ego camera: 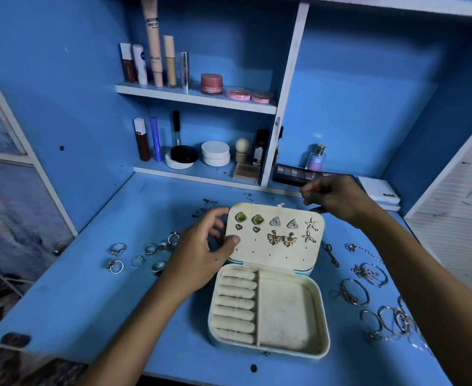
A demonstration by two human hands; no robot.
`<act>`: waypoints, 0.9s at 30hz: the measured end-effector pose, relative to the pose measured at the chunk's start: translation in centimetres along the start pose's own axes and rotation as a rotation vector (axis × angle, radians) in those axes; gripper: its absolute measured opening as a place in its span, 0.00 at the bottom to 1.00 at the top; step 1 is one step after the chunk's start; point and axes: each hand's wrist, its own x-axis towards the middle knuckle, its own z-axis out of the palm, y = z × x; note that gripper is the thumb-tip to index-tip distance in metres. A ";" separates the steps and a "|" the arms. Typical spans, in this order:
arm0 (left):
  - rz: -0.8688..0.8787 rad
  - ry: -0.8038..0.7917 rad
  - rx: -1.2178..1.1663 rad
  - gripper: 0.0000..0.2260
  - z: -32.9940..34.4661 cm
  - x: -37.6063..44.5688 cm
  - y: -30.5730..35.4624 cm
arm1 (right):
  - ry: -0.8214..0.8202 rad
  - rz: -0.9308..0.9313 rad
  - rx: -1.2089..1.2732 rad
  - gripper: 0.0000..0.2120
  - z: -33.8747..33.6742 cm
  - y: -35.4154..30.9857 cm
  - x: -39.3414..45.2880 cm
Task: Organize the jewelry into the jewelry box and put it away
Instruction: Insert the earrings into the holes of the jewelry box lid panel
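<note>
An open cream jewelry box [285, 310] sits at the middle of the blue desk, with ring rolls on its left side and a bare tray on its right. Its raised lid [273, 257] carries several pairs of earrings [280, 238]. My left hand [201, 254] grips the lid's left edge, thumb on the inside face. My right hand [338, 200] is behind the lid's top right corner with curled fingers; whether they pinch anything is unclear. Several rings [137, 256] lie left of the box. Bracelets and bangles [379, 305] lie to its right.
A few small earrings [209, 202] lie behind the lid. A chain [331, 254] lies just right of the box. Shelves at the back hold cosmetics [173, 65], an eyeshadow palette [293, 172], a perfume bottle [316, 157] and a white case [379, 190].
</note>
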 end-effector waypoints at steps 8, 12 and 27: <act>0.146 0.066 0.103 0.18 -0.7 -2.1 1.0 | -0.155 -0.012 0.071 0.07 1.3 -2.0 -1.8; 0.212 0.088 0.154 0.17 -1.0 -3.3 1.2 | -0.224 -0.039 0.048 0.07 2.1 -3.3 -2.9; 0.314 0.102 0.207 0.24 -0.9 -4.9 -0.2 | -0.525 -0.122 -0.015 0.08 6.5 -6.3 -6.0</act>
